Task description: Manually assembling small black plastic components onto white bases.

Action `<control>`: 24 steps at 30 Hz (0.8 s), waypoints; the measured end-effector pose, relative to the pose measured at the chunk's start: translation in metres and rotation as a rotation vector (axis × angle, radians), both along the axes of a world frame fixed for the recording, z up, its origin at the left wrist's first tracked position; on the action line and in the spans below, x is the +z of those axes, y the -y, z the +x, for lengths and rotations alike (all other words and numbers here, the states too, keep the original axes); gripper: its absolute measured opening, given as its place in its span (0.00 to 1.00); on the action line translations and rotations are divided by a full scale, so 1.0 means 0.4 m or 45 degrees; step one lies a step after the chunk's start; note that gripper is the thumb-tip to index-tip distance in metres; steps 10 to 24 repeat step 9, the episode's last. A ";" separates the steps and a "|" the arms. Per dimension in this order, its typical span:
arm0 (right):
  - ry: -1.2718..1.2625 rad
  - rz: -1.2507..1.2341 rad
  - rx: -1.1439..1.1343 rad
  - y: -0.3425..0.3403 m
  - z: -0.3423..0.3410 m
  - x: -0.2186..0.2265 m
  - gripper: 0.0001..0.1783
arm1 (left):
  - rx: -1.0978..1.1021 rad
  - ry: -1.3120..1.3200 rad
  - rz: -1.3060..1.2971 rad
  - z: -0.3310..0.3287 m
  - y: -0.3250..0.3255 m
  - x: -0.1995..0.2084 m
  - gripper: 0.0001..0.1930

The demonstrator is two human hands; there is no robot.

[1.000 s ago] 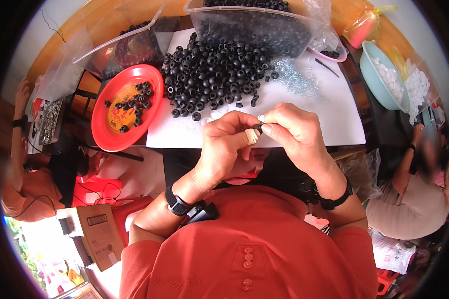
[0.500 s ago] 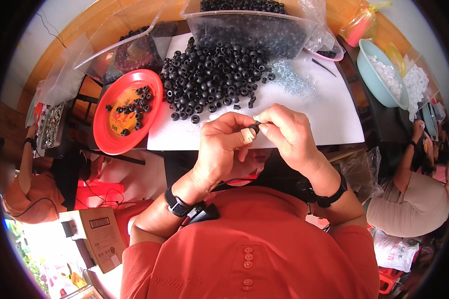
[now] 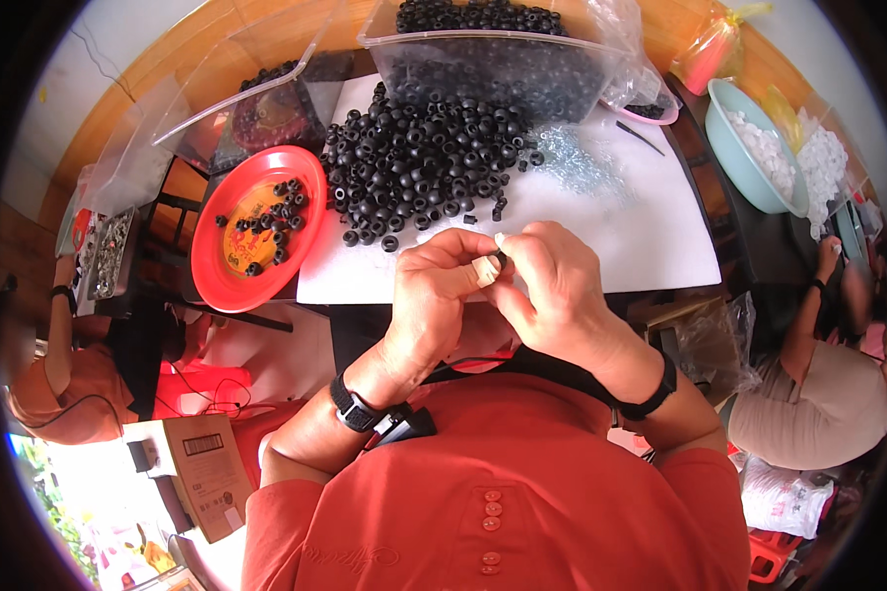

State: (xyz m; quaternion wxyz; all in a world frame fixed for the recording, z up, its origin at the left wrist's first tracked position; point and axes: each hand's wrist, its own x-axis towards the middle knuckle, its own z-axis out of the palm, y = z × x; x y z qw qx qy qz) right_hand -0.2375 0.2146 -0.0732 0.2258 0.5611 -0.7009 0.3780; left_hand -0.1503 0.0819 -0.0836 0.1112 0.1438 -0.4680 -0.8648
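Observation:
My left hand [image 3: 434,295] and my right hand [image 3: 552,291] meet fingertip to fingertip just over the near edge of a white board [image 3: 621,231]. Between the fingertips sits a small black ring [image 3: 500,260], pinched from both sides. A loose heap of black rubber rings [image 3: 419,163] lies on the board beyond my hands. To the left a red plate [image 3: 222,266] holds a few more of the rings. A scatter of small metal parts [image 3: 572,158] lies right of the heap. Both wrists wear dark bands.
A clear plastic tub [image 3: 503,59] full of black rings stands at the back. A pale green bowl [image 3: 749,148] of white pieces sits at the right. Other people sit at the left [image 3: 69,364] and right [image 3: 818,394]. A cardboard box [image 3: 207,473] lies lower left.
My hands have stayed together over the board's near edge, the fingers shifting slightly on the small ring. The view has tilted a little.

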 end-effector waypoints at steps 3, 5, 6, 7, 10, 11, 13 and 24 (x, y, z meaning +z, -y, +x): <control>-0.119 -0.077 -0.163 0.025 -0.001 -0.050 0.16 | -0.025 -0.062 -0.088 -0.001 0.000 -0.008 0.07; -0.120 -0.119 -0.193 0.033 -0.001 -0.048 0.15 | -0.018 -0.046 -0.085 -0.002 0.003 -0.007 0.08; -0.101 -0.160 -0.161 0.032 -0.006 -0.049 0.15 | -0.018 -0.046 -0.086 0.000 0.006 -0.002 0.08; -0.083 -0.201 -0.130 0.031 -0.011 -0.050 0.15 | -0.124 0.031 -0.102 0.005 0.011 0.011 0.09; -0.052 -0.179 -0.140 0.018 -0.019 -0.042 0.15 | -0.223 0.109 -0.116 0.016 0.019 0.027 0.11; -0.052 -0.179 -0.140 0.018 -0.019 -0.042 0.15 | -0.223 0.109 -0.116 0.016 0.019 0.027 0.11; -0.052 -0.179 -0.140 0.018 -0.019 -0.042 0.15 | -0.223 0.109 -0.116 0.016 0.019 0.027 0.11; -0.052 -0.179 -0.140 0.018 -0.019 -0.042 0.15 | -0.223 0.109 -0.116 0.016 0.019 0.027 0.11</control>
